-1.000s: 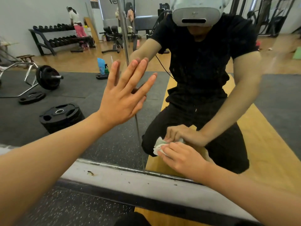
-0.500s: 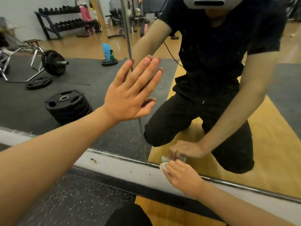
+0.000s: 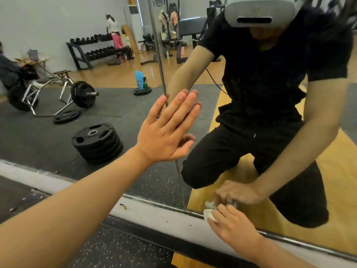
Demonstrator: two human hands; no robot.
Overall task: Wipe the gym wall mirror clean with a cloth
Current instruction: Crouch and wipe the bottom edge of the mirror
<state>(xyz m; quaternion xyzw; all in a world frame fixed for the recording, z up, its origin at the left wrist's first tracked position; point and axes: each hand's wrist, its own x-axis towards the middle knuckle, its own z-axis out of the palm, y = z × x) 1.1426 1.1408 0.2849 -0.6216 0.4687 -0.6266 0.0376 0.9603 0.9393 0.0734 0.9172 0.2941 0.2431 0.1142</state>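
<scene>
Head view: the right hand (image 3: 231, 224) grips the bunched white cloth (image 3: 209, 214) in curled fingers. Over the last second it has carried the cloth down the glass to the bottom edge of the mirror (image 3: 48, 136), against the metal trim (image 3: 154, 203), just right of the vertical panel seam (image 3: 180, 182). The left hand (image 3: 166, 132) has stayed flat on the glass across that seam, higher and to the left, fingers straight and holding nothing. The downward pass appears complete, so the next pass probably runs along the trim or restarts higher up.
</scene>
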